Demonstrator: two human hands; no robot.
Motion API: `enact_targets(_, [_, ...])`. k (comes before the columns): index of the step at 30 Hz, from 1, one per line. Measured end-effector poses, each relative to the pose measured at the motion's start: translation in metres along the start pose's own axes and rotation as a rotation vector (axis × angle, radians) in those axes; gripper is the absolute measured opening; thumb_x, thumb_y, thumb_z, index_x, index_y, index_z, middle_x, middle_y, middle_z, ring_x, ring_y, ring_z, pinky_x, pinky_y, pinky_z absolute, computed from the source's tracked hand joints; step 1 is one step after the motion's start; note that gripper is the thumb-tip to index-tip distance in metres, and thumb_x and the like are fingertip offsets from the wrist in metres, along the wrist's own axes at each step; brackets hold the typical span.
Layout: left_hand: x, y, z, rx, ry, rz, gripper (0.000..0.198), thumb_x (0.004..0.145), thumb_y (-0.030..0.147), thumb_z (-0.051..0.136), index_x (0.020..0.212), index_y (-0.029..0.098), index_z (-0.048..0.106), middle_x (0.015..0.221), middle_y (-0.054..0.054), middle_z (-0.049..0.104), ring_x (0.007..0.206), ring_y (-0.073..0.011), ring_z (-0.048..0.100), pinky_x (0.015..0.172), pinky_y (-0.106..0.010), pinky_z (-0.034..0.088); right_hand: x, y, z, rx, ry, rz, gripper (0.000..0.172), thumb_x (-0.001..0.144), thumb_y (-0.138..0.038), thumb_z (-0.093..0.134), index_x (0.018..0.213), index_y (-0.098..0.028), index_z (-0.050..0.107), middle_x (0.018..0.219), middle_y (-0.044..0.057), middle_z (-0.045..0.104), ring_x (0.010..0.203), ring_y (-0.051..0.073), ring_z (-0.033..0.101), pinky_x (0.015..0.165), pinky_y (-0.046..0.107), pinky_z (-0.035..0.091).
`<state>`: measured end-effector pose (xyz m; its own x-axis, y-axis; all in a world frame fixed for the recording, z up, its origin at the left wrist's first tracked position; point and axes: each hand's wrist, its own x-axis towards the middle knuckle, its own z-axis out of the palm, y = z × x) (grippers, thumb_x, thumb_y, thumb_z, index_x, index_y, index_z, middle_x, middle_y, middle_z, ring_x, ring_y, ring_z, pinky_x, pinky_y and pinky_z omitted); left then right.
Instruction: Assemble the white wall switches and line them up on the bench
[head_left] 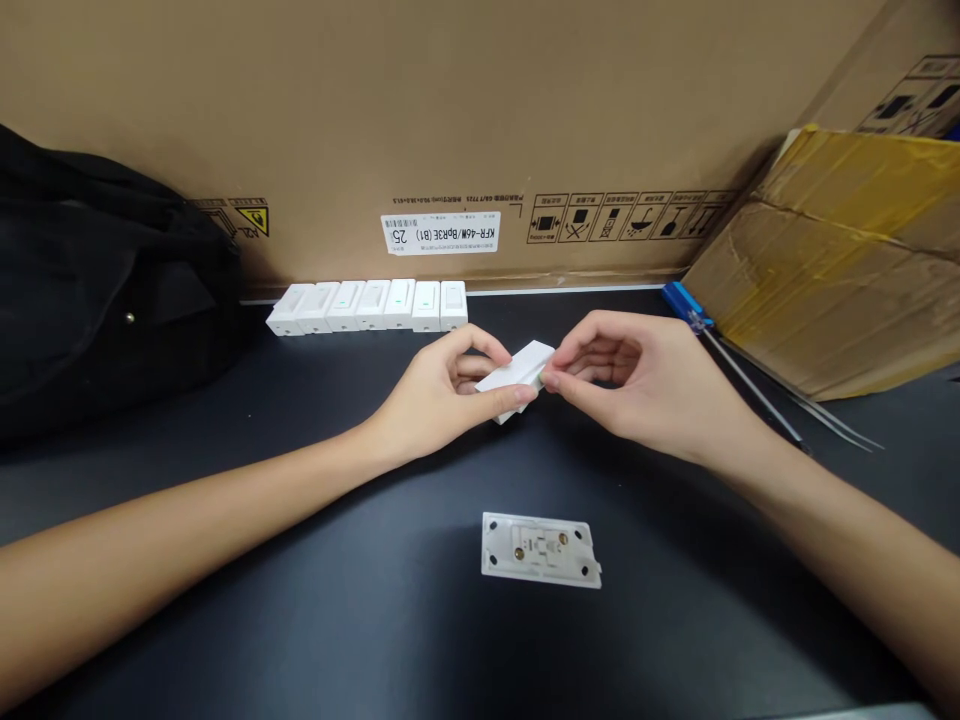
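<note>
My left hand grips a small white switch housing between thumb and fingers, holding it tilted above the dark table. At the right end of that housing, my right hand pinches with thumb and index finger; whatever lies between those fingertips is too small to make out. Nearer the front, a white back plate with two brass-coloured screws and several holes lies flat on the table. Behind my left hand stands a row of several white switches.
A large cardboard box forms the back wall. On the left sits a black bag. To the right are a taped carton, a blue-handled screwdriver and metal tweezers on the dark table.
</note>
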<state>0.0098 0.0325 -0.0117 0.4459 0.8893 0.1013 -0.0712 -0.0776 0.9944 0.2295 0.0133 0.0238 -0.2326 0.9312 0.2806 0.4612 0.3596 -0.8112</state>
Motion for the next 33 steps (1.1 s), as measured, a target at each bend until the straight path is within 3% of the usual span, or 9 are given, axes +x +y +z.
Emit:
enact_targets(5, [0.001,-0.001,-0.003,-0.074,-0.035,0.002,0.04,0.078,0.02,0.092,0.099,0.018,0.059,0.091,-0.003,0.082,0.077,-0.0148,0.079,0.072,-0.023,0.061,0.001,0.0,-0.001,-0.061,0.037,-0.009,0.015,0.08,-0.027,0.082,0.079,-0.022,0.067,0.077,0.002,0.076,0.065,0.017,0.072,0.064,0.03,0.062])
enact_targets(19, [0.0,0.001,-0.003,-0.078,-0.003,-0.033,0.038,0.077,0.02,0.093,0.093,0.017,0.059,0.088,-0.004,0.083,0.076,-0.0152,0.08,0.069,-0.02,0.06,-0.003,0.002,0.0,-0.174,0.041,-0.113,0.009,0.083,-0.024,0.076,0.083,-0.02,0.068,0.08,0.002,0.075,0.067,0.015,0.069,0.065,0.03,0.058])
enact_targets(22, [0.001,0.002,-0.005,-0.104,-0.017,-0.036,0.037,0.076,0.017,0.093,0.091,0.017,0.059,0.086,-0.003,0.083,0.075,-0.0137,0.08,0.07,-0.018,0.061,-0.001,0.005,-0.002,-0.111,-0.002,-0.115,0.012,0.084,-0.025,0.077,0.084,-0.021,0.066,0.082,0.002,0.074,0.069,0.016,0.069,0.068,0.031,0.058])
enact_targets(28, [0.003,0.002,-0.01,-0.175,-0.076,-0.052,0.038,0.077,0.012,0.091,0.092,0.017,0.056,0.082,-0.001,0.083,0.072,-0.0112,0.079,0.07,-0.016,0.061,0.003,0.008,-0.006,0.155,-0.084,-0.016,0.033,0.073,-0.028,0.091,0.087,-0.021,0.063,0.084,-0.001,0.066,0.074,0.014,0.064,0.071,0.028,0.057])
enact_targets(33, [0.004,0.0,-0.013,-0.22,-0.14,-0.069,0.041,0.077,0.012,0.092,0.096,0.018,0.055,0.083,-0.001,0.083,0.072,-0.0105,0.078,0.069,-0.015,0.061,0.003,0.008,-0.009,0.247,-0.153,0.031,0.037,0.071,-0.03,0.096,0.088,-0.021,0.065,0.089,0.0,0.064,0.081,0.016,0.064,0.073,0.028,0.057])
